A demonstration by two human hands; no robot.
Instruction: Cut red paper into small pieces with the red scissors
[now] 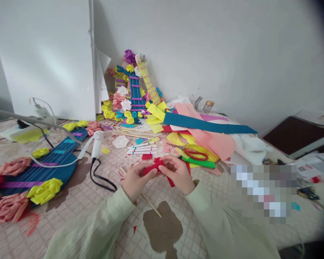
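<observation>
My left hand [135,180] and my right hand [178,173] meet over the middle of the table, both pinched on a strip of red paper [154,166]. The strip looks partly rolled between my fingers, and a loose red end hangs down under my right hand. A thin wooden stick [151,205] lies on the table just below my left hand. Pale green sleeves cover both forearms.
Red-handled scissors [196,154] lie on sheets of coloured paper [205,124] behind my hands. A white glue gun [97,144] with a black cord sits to the left. A blue board with paper flowers [43,169] lies at far left; more flower-covered boards [135,90] lean against the wall.
</observation>
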